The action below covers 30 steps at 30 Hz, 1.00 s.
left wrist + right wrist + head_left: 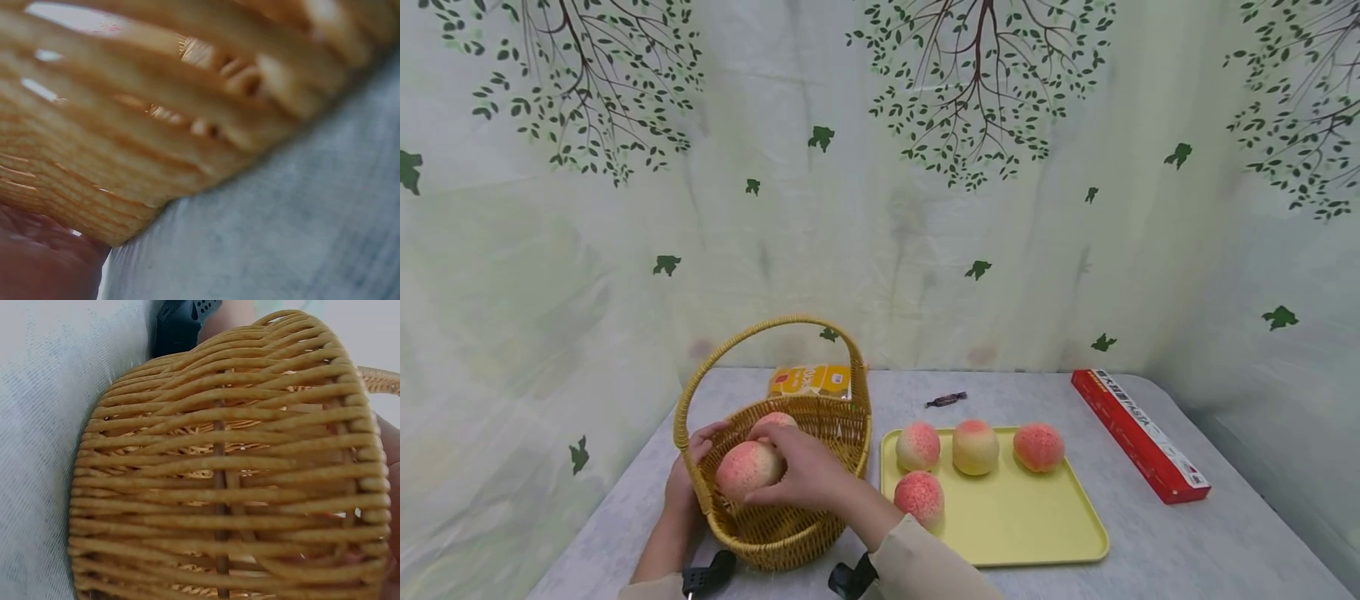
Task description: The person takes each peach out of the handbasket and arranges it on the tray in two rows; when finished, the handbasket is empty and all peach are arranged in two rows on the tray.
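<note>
Wicker in rounded, honey-coloured strands, with narrow gaps between them, formed the basket (pixel 782 552), whose tall handle (pixel 801 320) arched over the right hand (pixel 805 467). That hand was down inside, thumb and fingers gripping a peach (pixel 747 472): round, cream-coloured with a grainy pink blush. Just beyond its fingers sat a second peach (pixel 773 418), partly hidden, also in the basket. The left hand (pixel 681 482) rested against the basket's outer left side; handle and rim hid part of its fingers, so how far they curled could not be told.

Right of the right hand lay a shallow yellow tray (pixel 1022 521), rectangular with rounded corners and a low lip, carrying four peaches (pixel 974 450), three across its far side and one in front of the leftmost. Straight ahead of the hands, behind the basket, was an orange packet (pixel 808 381). Ahead and to the right were a dark candy (pixel 946 400) with twisted ends and, farther right, a long red box (pixel 1141 437). Under everything, the table (pixel 1225 542) looked grey and mottled.
</note>
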Available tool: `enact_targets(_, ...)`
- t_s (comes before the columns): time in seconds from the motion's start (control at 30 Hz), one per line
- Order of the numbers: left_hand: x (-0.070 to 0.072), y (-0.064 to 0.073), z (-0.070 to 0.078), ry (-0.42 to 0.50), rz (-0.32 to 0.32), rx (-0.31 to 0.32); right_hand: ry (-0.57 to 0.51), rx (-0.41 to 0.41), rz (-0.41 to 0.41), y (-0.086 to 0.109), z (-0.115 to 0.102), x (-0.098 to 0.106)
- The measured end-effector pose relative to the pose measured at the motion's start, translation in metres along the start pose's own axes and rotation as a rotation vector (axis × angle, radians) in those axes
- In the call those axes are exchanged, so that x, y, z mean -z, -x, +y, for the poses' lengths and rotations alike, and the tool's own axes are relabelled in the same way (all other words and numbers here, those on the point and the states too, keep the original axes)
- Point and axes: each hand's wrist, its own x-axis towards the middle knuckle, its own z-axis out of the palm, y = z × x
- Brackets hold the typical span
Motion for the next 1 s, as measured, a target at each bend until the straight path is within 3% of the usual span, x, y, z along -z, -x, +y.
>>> enact_targets(0.1,0.002,0.001,-0.002,0.020,-0.002,0.003,-0.054,-0.002,0.011,0.006,0.000,0.003)
enact_targets(0.27,0.003,0.002,-0.005,0.032,0.002,0.026,-0.098,-0.079,0.031,0.019,0.000,0.011)
enact_targets(0.57,0.004,0.001,-0.006,0.043,-0.002,-0.026,-0.135,-0.145,0.072,0.035,-0.002,0.026)
enact_targets(1.0,0.005,-0.001,-0.007,0.049,-0.020,-0.067,-0.201,-0.160,0.139,0.059,0.000,0.046)
